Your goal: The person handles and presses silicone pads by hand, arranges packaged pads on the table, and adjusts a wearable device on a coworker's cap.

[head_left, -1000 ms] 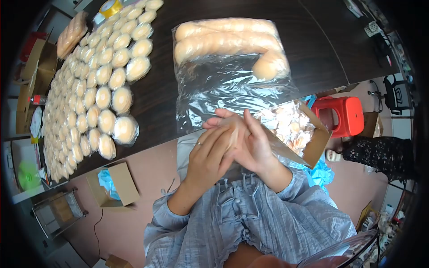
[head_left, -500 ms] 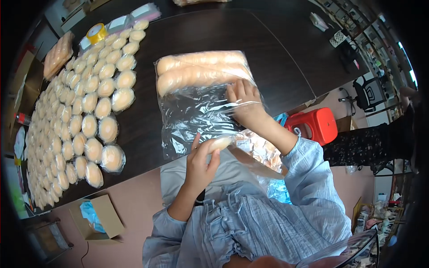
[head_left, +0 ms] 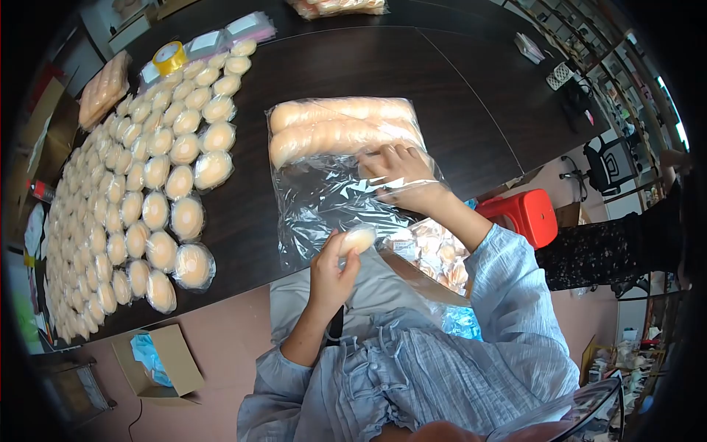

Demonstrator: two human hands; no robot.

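Note:
A clear plastic bag (head_left: 317, 199) lies on the table with two rows of beige oval pads (head_left: 346, 136) packed in its far end. My right hand (head_left: 405, 177) is at the bag's right side, below the rows, with film crossing over it; its fingers are loosely bent and apart, and no object shows in them. Nearer to me, my left hand (head_left: 333, 269) pinches one film-wrapped beige oval pad (head_left: 359, 241) between thumb and fingers, at the near edge of the bag.
Many wrapped pads (head_left: 156, 210) cover the table's left side. Yellow tape (head_left: 169, 57) and a filled bag (head_left: 103, 88) lie beyond them. An open box of wrapped pads (head_left: 434, 250) is beside my lap. A red stool (head_left: 530, 219) and another person's patterned clothing (head_left: 589, 250) are at right.
My right hand has shifted slightly left and towards me inside the bag, its fingers more bent. The pad in my left hand has tilted to show more of its face. The view has shifted a little.

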